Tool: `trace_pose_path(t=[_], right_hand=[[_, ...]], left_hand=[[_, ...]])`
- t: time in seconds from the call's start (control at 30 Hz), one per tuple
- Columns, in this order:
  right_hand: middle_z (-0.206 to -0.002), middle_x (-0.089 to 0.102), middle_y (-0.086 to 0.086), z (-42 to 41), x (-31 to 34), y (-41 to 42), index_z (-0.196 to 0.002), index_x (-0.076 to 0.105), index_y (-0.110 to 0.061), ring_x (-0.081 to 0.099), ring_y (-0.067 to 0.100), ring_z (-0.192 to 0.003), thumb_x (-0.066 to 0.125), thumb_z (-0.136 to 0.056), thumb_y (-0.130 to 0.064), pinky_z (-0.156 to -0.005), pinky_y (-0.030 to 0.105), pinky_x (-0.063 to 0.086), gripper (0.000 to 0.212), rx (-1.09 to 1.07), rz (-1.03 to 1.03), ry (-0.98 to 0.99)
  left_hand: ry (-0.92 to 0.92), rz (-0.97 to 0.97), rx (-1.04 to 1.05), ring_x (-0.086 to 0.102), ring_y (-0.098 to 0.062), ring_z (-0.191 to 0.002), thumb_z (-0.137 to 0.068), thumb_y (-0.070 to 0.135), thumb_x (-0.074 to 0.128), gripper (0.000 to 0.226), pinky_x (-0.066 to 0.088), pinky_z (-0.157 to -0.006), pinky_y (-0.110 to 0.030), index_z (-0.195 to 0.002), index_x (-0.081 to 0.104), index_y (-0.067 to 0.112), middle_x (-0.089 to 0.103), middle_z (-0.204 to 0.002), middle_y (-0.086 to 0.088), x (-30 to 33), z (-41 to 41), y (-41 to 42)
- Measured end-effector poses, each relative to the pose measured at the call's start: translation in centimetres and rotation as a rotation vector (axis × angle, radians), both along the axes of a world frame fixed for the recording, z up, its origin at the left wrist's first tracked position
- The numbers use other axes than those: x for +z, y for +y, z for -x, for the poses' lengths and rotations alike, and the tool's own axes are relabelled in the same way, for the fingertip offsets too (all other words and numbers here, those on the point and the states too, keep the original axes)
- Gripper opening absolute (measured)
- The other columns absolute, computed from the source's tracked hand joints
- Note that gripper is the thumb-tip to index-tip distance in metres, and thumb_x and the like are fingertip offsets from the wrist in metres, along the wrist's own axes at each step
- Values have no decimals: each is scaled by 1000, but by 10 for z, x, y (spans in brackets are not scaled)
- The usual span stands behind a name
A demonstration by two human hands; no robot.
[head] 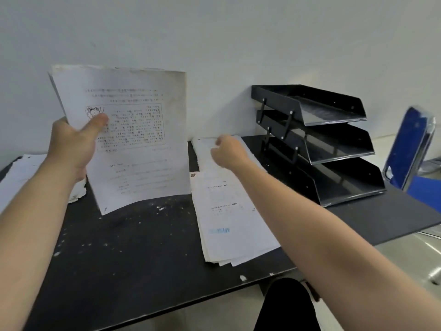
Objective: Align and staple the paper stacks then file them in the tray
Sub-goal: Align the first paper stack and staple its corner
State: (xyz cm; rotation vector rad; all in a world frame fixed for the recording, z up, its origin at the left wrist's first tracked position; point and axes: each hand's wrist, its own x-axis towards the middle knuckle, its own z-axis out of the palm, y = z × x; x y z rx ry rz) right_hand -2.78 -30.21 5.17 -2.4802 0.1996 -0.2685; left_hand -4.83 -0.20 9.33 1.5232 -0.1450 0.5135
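My left hand [74, 144] grips a stack of printed paper [140, 139] by its left edge and holds it upright above the black table [133, 254]. My right hand [229, 150] reaches over a second paper pile [229, 218] lying flat at the table's middle right, its fingers curled on the pile's far sheets. A black three-tier filing tray [319, 139] stands at the back right, its tiers bare. No stapler shows.
More worn papers [21, 173] lie at the table's left edge. A blue folding chair [410, 149] stands right of the tray. The table surface is speckled with white chips. A white wall runs close behind.
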Motion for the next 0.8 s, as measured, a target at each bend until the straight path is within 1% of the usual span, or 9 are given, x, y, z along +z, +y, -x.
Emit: trace_pose_path(t=[0.1,0.23,0.3,0.37,0.47,0.57,0.63,0.73,0.8], right_hand=[[-140,47,16,10,-1,-37,-140,48,-9,45,36,-131,52,-96,-16,-104,45,41,45,-228,329,233],[-146,43,20,23,-11,-70,-145,47,-7,43,38,-134,56,-96,-15,-103,47,45,51,-329,478,409],[-140,50,18,26,-20,-82,-141,52,-7,48,37,-128,54,-95,-11,-96,45,48,46,-344,470,456],[-124,58,13,30,-28,-89,-134,58,-6,54,33,-113,52,-94,-8,-83,40,49,40,-354,429,493],[-106,54,12,34,-38,-98,-123,63,-6,51,28,-95,54,-95,-10,-62,33,45,30,-374,423,513],[-99,52,13,33,-41,-107,-127,61,-3,56,28,-91,48,-98,-9,-70,35,48,32,-347,415,518],[-89,49,12,29,-40,-111,-130,57,0,54,26,-75,46,-101,-7,-74,34,48,32,-322,400,520],[-77,45,10,23,-36,-114,-128,57,3,48,24,-64,47,-101,-3,-63,31,46,29,-317,400,510],[-76,48,10,19,-25,-107,-115,57,6,51,24,-64,49,-100,-1,-56,31,43,19,-281,399,458]], left_hand=[[3,-9,-34,71,1,-82,-96,27,69,7,56,-74,-26,-92,71,32,73,-95,17,3,3,-17],[21,-2,-73,72,1,-79,-97,25,69,9,56,-69,-25,-91,70,32,74,-85,19,1,9,-35],[31,0,-79,72,3,-75,-97,24,68,10,56,-68,-24,-91,69,32,75,-80,21,-1,10,-40],[41,-7,-82,72,3,-74,-97,24,68,10,55,-69,-25,-91,69,32,75,-78,24,-2,11,-41],[44,-15,-81,72,4,-72,-98,23,68,10,55,-67,-24,-92,69,31,74,-76,25,-4,11,-41],[41,-8,-81,72,4,-74,-98,22,67,10,55,-67,-24,-93,69,31,75,-78,24,-4,10,-38],[41,-8,-81,72,4,-76,-97,22,68,9,56,-68,-25,-94,69,30,75,-79,24,-5,9,-36],[42,-8,-86,73,3,-76,-97,23,68,7,57,-65,-23,-95,69,30,75,-80,24,-5,7,-33],[41,-11,-86,73,4,-75,-97,23,68,8,57,-61,-20,-95,69,31,75,-78,25,-4,7,-32]])
